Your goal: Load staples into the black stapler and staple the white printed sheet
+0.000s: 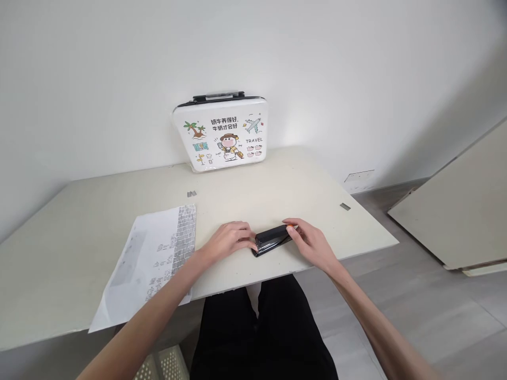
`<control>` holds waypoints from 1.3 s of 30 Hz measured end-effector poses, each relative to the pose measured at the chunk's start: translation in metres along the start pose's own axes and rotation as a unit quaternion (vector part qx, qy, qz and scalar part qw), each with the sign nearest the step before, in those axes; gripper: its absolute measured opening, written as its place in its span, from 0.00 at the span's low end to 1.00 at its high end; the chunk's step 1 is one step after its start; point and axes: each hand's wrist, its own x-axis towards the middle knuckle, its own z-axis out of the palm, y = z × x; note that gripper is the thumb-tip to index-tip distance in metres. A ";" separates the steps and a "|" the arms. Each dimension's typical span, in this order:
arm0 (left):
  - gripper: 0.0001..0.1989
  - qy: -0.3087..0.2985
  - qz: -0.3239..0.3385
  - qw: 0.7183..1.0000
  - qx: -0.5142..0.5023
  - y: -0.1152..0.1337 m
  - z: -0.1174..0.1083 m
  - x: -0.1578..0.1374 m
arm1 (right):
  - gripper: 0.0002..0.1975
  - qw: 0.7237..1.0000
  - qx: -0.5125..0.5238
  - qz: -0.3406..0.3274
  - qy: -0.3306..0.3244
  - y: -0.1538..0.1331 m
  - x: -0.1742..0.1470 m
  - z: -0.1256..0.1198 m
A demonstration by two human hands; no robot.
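A black stapler [273,240] with a small orange part lies on its long side across the table near the front edge. My left hand [229,240] is at its left end, the fingers curled and the thumb against its tip. The right end sits between the thumb and fingers of my right hand [312,244]. Small grey staple strips [191,193] rest behind the paper, and another staple strip [345,206] lies toward the table's right side. Printed paper sheets [158,248] lie to the left of my left hand, partly under my left forearm.
A white case [222,134] with cartoon travel prints stands against the wall at the back of the pale table [79,221]. The front table edge runs just ahead of my lap. On the right, a pale panel [455,200] stands over the grey floor [428,306].
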 end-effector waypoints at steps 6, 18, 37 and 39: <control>0.25 -0.004 -0.024 0.997 0.070 0.012 -0.002 0.004 | 0.25 1.000 -0.003 -0.023 -0.001 -0.001 0.000 0.000; 0.54 0.013 -0.255 0.951 0.173 0.014 -0.047 -0.170 | 0.25 0.998 -0.007 -0.022 -0.052 0.007 -0.003 0.001; 0.44 0.065 -0.232 0.960 0.141 0.053 0.041 -0.086 | 0.23 0.999 -0.006 -0.023 -0.048 0.006 -0.002 0.005; 0.44 0.077 -0.240 0.959 0.133 0.054 0.044 -0.076 | 0.23 0.999 -0.007 -0.027 -0.044 0.006 -0.002 0.004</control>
